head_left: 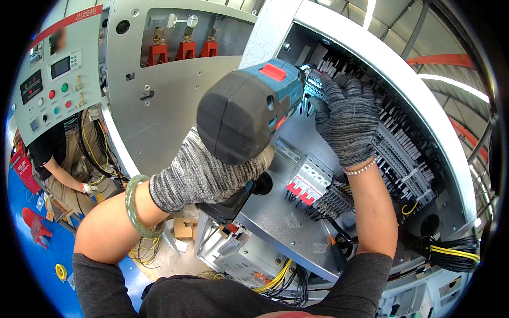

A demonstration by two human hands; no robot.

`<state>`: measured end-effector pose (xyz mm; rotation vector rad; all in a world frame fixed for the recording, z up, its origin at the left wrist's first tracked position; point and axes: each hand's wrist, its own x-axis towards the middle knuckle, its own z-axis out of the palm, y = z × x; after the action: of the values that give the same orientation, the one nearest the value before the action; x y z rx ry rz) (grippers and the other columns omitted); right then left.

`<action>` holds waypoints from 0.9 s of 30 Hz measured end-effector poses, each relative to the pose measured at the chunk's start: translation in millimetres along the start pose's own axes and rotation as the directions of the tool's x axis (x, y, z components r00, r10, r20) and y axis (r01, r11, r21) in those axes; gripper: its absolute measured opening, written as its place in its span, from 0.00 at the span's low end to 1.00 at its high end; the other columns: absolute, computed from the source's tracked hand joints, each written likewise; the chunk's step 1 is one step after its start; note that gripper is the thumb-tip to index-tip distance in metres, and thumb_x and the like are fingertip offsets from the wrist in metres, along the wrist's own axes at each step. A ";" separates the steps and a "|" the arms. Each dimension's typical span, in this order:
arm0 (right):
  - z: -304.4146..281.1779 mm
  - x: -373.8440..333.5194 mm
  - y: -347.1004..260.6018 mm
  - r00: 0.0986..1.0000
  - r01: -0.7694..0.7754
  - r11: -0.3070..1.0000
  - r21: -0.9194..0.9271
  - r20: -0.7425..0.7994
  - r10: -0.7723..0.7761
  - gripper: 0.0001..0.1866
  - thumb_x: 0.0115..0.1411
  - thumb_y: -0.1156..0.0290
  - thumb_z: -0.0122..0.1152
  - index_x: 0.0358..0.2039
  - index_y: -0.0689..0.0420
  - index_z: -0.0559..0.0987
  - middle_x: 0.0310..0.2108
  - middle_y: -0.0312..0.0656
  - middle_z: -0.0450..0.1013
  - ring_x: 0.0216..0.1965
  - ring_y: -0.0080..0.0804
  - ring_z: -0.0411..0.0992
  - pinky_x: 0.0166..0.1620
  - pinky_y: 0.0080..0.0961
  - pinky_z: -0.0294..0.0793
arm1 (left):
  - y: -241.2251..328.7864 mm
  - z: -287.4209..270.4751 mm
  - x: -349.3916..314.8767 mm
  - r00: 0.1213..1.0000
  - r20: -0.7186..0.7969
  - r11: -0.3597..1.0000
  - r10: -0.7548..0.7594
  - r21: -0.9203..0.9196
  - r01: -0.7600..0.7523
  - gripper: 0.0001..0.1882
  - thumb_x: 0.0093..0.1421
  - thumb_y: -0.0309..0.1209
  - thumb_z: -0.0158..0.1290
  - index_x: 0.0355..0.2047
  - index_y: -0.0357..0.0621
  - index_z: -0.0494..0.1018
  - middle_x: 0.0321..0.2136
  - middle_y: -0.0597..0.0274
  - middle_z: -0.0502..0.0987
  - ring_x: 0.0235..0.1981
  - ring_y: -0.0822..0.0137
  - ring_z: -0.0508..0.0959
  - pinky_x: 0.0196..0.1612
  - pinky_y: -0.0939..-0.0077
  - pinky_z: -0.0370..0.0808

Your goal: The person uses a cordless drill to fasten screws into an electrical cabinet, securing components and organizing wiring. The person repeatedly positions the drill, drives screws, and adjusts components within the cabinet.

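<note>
My left hand [193, 172], in a grey knitted glove, is closed around the handle of a blue and black cordless drill [236, 114]. The drill's nose points up and right, into an open metal cabinet. A bluish light falls on a terminal block [314, 85] at its tip; the bit itself is hidden. My right hand [350, 122], also gloved, has its thumb and fingers bent around that terminal block. Along the wall behind it run rows of terminals [400, 151] with white-sleeved wires. Below sits a white circuit breaker [313, 177] with red levers.
The cabinet's pale metal rim [424, 100] curves around my right arm. A black wire bundle [450, 254] with yellow strands hangs at right. At far left, a person's gloved hand [90, 187] works below a control panel [58, 79]. Red insulators [185, 51] stand in an opening behind.
</note>
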<state>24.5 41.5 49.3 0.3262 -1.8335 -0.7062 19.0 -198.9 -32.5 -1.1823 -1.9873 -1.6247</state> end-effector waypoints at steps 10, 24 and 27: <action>2.3 0.1 1.6 1.000 0.007 1.000 -0.001 -0.007 -0.007 0.21 0.48 0.59 0.66 0.44 0.49 0.78 0.36 0.41 0.72 0.37 0.42 0.71 0.42 0.42 0.69 | -3.3 0.3 -1.0 1.000 0.020 1.000 -0.014 -0.025 0.014 0.25 0.53 0.44 0.61 0.44 0.39 0.72 0.37 0.54 0.77 0.36 0.58 0.80 0.38 0.69 0.79; 3.0 0.2 1.6 1.000 0.009 1.000 -0.001 -0.013 -0.009 0.21 0.49 0.59 0.65 0.44 0.49 0.79 0.36 0.43 0.72 0.37 0.41 0.71 0.41 0.42 0.71 | -0.2 -2.5 -2.2 0.942 0.193 0.955 -0.275 -0.055 0.290 0.14 0.61 0.31 0.52 0.47 0.44 0.69 0.45 0.62 0.72 0.49 0.69 0.72 0.58 0.68 0.67; 2.1 0.9 1.7 1.000 0.011 1.000 0.002 -0.011 -0.011 0.21 0.49 0.59 0.65 0.44 0.50 0.79 0.36 0.43 0.72 0.37 0.42 0.71 0.42 0.42 0.71 | 0.0 -2.5 -2.3 0.937 0.191 0.946 -0.291 -0.090 0.312 0.15 0.61 0.31 0.51 0.48 0.44 0.69 0.44 0.62 0.72 0.48 0.70 0.72 0.57 0.68 0.68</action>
<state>22.4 43.0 50.5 0.3413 -1.8235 -0.7089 19.8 -202.1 -33.3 -1.1406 -2.3066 -1.8660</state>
